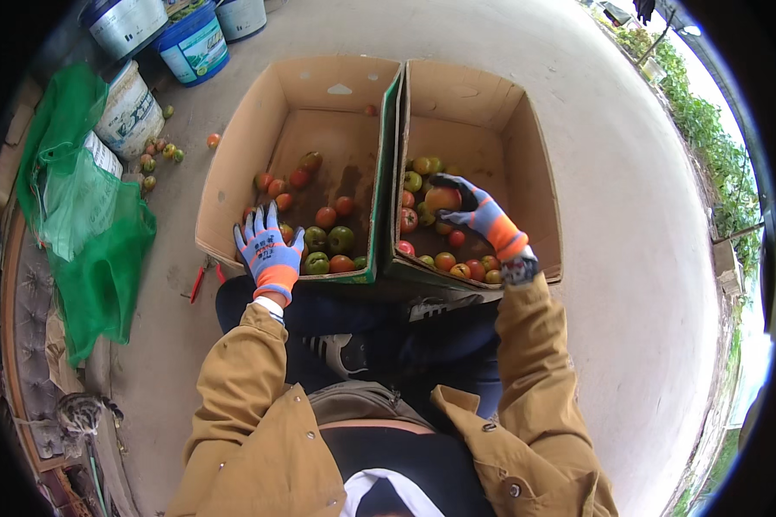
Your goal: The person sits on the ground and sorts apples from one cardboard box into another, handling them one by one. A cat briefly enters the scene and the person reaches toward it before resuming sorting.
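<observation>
Two open cardboard boxes stand side by side in front of me. In the left box, red tomatoes and green tomatoes lie loose, mostly at the near end. My left hand, in a grey-and-orange work glove, is palm down over its near left corner with fingers apart; what lies under the palm is hidden. My right hand, gloved alike, grips a large orange-red tomato inside the right box. Around it lie green tomatoes and smaller red tomatoes.
Red-handled pruning shears lie beside the left box. Further left are loose tomatoes, a dirty white bucket, a blue bucket and green mesh netting. A tabby cat is at lower left.
</observation>
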The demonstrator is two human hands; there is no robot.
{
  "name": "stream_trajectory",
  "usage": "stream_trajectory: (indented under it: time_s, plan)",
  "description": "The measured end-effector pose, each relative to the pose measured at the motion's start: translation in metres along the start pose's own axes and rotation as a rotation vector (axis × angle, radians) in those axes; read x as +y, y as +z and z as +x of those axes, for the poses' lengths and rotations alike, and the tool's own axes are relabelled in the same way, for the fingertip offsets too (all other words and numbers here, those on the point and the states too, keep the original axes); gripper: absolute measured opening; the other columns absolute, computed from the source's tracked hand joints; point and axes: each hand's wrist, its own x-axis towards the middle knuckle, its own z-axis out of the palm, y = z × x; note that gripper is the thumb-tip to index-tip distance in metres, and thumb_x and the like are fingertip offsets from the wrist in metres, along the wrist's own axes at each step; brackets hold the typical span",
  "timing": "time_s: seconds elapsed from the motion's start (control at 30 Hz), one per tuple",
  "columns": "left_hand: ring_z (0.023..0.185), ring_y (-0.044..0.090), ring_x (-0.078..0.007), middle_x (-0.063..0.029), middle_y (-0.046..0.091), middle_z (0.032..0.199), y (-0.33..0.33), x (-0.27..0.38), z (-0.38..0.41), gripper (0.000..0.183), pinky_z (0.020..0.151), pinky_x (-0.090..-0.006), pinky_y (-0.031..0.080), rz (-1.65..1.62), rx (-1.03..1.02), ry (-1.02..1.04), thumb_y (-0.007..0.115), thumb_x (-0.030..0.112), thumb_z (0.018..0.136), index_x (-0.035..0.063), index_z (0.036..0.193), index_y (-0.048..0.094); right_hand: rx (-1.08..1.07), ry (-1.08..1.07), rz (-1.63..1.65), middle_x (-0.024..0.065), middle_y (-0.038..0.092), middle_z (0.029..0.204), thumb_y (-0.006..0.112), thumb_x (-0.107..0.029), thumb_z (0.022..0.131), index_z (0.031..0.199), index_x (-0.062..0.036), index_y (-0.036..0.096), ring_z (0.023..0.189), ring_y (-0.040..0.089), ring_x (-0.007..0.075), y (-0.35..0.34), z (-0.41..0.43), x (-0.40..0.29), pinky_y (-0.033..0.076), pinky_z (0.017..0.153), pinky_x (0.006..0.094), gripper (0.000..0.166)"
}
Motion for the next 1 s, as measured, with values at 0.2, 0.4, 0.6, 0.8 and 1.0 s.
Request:
stream_trajectory:
  time_s: [0.2, 0.4, 0.6, 0.8, 1.0]
  plan:
    - [0.127, 0.039, -0.0289, -0.0152, 0.043, 0.136, -0.011, 0.005, 0.0, 0.078, 0.111, -0.0453, 0.019, -0.05, 0.209, 0.165, 0.067, 0.046, 0.075, 0.0128, 0.14, 0.038, 0.269, -0.412, -0.106, 0.0093, 0.052, 0.125, 0.069, 0.006, 0.072, 0.147, -0.0086, 0.022, 0.106, 0.051, 0.0126, 0.041, -0.073, -0.095, 0.045, 0.091, 0.0274, 0.089]
    - [0.111, 0.052, -0.0177, -0.0081, 0.046, 0.131, -0.072, 0.113, -0.036, 0.067, 0.096, -0.0302, 0.043, -1.879, -0.465, 0.233, 0.064, 0.008, 0.085, 0.0081, 0.143, 0.031, 0.513, -0.604, -0.594, 0.0147, 0.058, 0.118, 0.077, -0.006, 0.066, 0.148, -0.0053, 0.009, 0.101, 0.06, 0.0265, 0.054, -0.096, -0.106, 0.049, 0.087, 0.0332, 0.106]
    - [0.112, 0.052, -0.0157, -0.0097, 0.046, 0.13, -0.104, 0.167, -0.052, 0.066, 0.097, -0.0261, 0.043, -2.086, -0.643, 0.246, 0.065, -0.002, 0.082, 0.0023, 0.139, 0.033, 0.588, -0.711, -0.84, 0.0138, 0.059, 0.117, 0.078, -0.01, 0.057, 0.14, 0.0011, 0.032, 0.1, 0.057, 0.0308, 0.067, -0.099, -0.107, 0.043, 0.088, 0.039, 0.095]
    - [0.107, 0.052, -0.0144, -0.0096, 0.053, 0.118, -0.083, 0.171, -0.059, 0.059, 0.092, -0.0259, 0.045, -1.787, -0.202, 0.313, 0.078, 0.008, 0.074, -0.0015, 0.124, 0.048, 0.556, -0.584, -1.034, 0.0117, 0.06, 0.116, 0.077, -0.015, 0.057, 0.139, 0.0018, 0.035, 0.101, 0.056, 0.0305, 0.082, -0.098, -0.097, 0.041, 0.09, 0.039, 0.093]
    - [0.09, 0.057, -0.014, -0.0076, 0.058, 0.1, -0.061, 0.119, -0.027, 0.043, 0.078, -0.0265, 0.05, -1.621, -0.001, 0.158, 0.077, 0.01, 0.076, 0.0034, 0.112, 0.055, 0.543, -0.563, -0.817, 0.0156, 0.062, 0.105, 0.078, -0.011, 0.062, 0.137, 0.0006, 0.037, 0.09, 0.06, 0.0347, 0.06, -0.083, -0.087, 0.048, 0.081, 0.0372, 0.086]
